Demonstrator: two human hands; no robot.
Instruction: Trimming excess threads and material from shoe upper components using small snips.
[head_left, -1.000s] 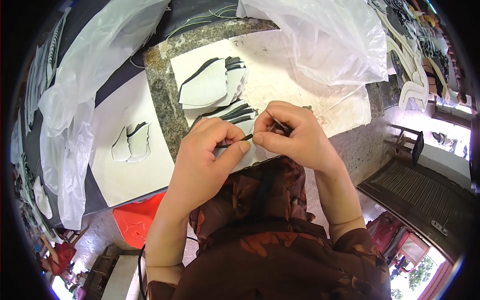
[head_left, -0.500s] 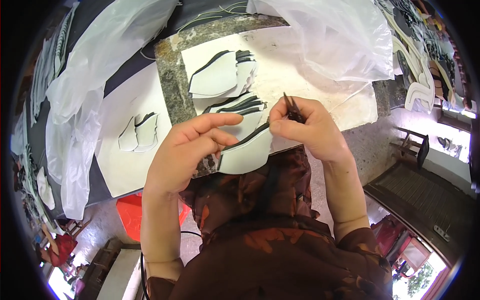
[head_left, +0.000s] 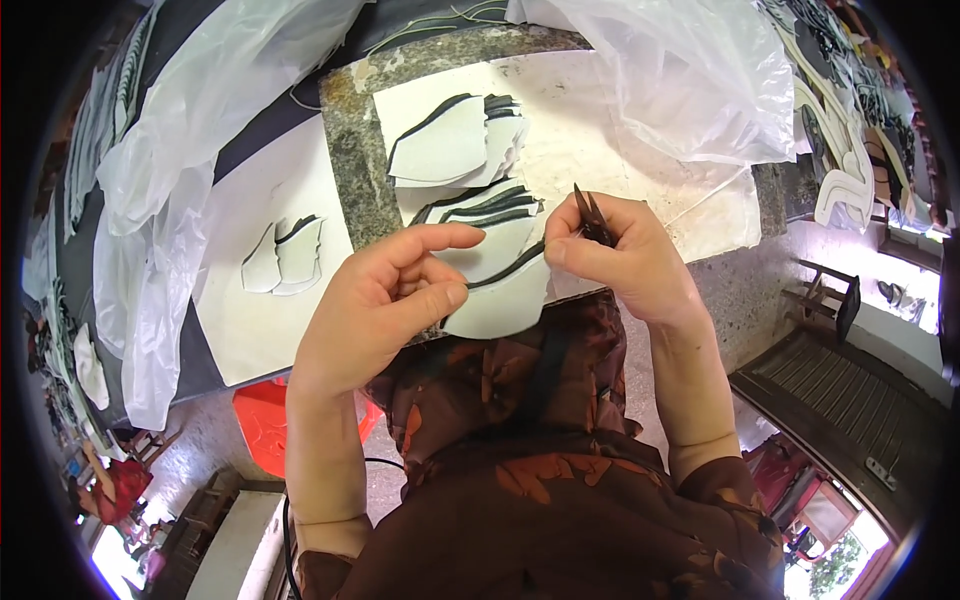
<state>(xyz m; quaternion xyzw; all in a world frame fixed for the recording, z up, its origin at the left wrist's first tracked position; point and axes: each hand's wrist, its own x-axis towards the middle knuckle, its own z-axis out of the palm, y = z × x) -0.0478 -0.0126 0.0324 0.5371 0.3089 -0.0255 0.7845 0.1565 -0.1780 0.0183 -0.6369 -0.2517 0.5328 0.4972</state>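
Observation:
A curved white cut piece (head_left: 500,305) with a black upper edge hangs at the table's near edge between my hands. My left hand (head_left: 385,300) has its thumb at the piece's left end, bent fingers close behind and the index finger stretched out above. My right hand (head_left: 625,245) pinches the piece's right corner. Dark pointed snips (head_left: 592,218) are also tucked in that hand, tips facing away from me. Just beyond lies a fanned stack of similar black-edged pieces (head_left: 490,240), partly covered by the held one. Farther back is another stack of white pieces (head_left: 440,145).
White sheets (head_left: 670,200) cover part of the stone-topped table (head_left: 360,170). More small pieces (head_left: 295,255) lie on the left sheet. Clear plastic bags (head_left: 700,80) drape over the back and left. A red stool (head_left: 262,430) stands below the table at left.
My left thumb has come into sight over the left end of the piece. The piece has shifted slightly, while my right hand keeps its pinch and the snips.

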